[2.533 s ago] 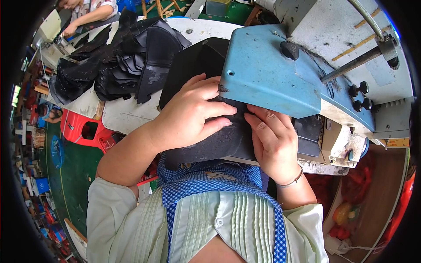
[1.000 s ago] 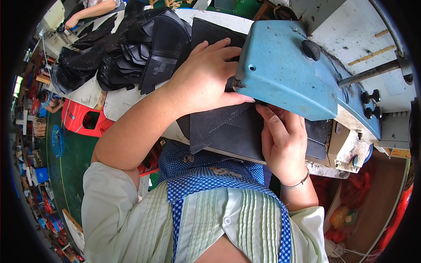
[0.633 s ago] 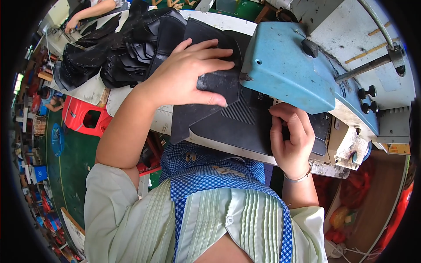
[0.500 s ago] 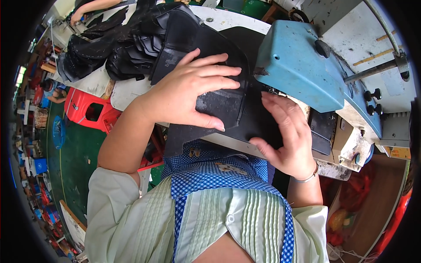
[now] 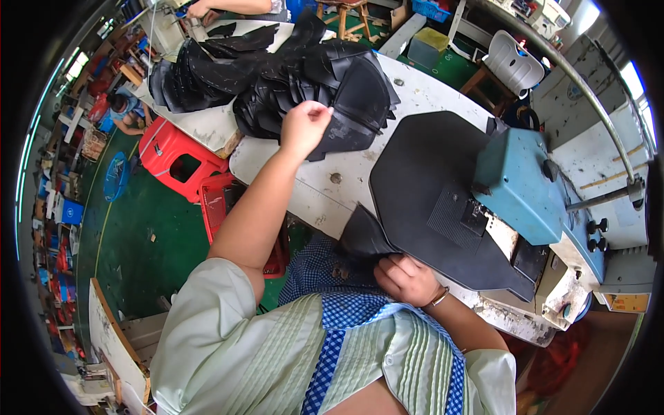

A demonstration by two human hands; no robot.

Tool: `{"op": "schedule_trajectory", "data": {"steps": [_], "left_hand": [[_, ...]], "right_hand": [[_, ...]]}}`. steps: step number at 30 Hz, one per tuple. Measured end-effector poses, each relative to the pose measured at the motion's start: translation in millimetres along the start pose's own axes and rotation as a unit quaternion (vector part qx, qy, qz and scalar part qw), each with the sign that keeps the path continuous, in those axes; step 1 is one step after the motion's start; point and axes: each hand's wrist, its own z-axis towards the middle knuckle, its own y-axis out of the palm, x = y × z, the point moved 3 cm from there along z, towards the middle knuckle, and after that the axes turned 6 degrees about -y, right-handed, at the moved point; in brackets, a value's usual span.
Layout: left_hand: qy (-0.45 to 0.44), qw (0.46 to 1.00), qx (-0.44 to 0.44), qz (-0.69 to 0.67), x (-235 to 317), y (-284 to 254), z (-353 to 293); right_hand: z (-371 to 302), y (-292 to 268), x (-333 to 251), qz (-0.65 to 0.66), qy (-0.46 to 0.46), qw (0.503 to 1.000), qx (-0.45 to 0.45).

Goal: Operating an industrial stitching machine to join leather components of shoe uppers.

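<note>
Beyond the near edge of the white table, my left hand (image 5: 304, 131) is closed in a pinch at the left edge of a black stitched panel (image 5: 360, 97). That panel lies on top of a pile of black cut pieces (image 5: 277, 86). Close to my apron, my right hand (image 5: 408, 280) is closed with its fingers curled around a smaller black leather-like piece (image 5: 363, 234); part of that piece hangs over the table edge. Between the hands and a blue-covered machine (image 5: 519, 187) lies a flat black work plate (image 5: 422, 166), with a ribbed patch near the machine's head.
The white table (image 5: 321, 197) curves away to the left and back. A red stool (image 5: 166, 155) and a red crate (image 5: 214, 200) stand left of it. Another person's arm (image 5: 235, 5) reaches in at the far left. A bent metal bar (image 5: 581, 69) arches over the machine.
My left hand has left the work plate and reached to the pile. My right hand has drawn back toward my apron with a black piece. The plate is now uncovered, and the view has shifted.
</note>
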Motion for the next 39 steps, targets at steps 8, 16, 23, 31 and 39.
{"op": "schedule_trajectory", "data": {"steps": [8,16,23,31,39], "left_hand": [[0.016,0.932,0.087,0.351,-21,83,11],[0.101,0.99,0.081,-0.049,35,-6,12],[0.283,0.94,-0.181,0.058,187,-79,-85],[-0.022,0.772,-0.466,-0.432,167,-48,-157],[-0.14,0.677,-0.63,-0.353,160,-16,-128]], "right_hand": [[-131,51,34,0.025,0.449,0.893,-0.019],[-42,-57,-19,0.11,0.152,0.974,-0.126],[29,-120,-14,-0.242,-0.033,0.948,0.203],[43,-141,-18,-0.241,0.035,0.959,0.143],[11,-130,-12,-0.245,0.159,0.956,0.026]]}}
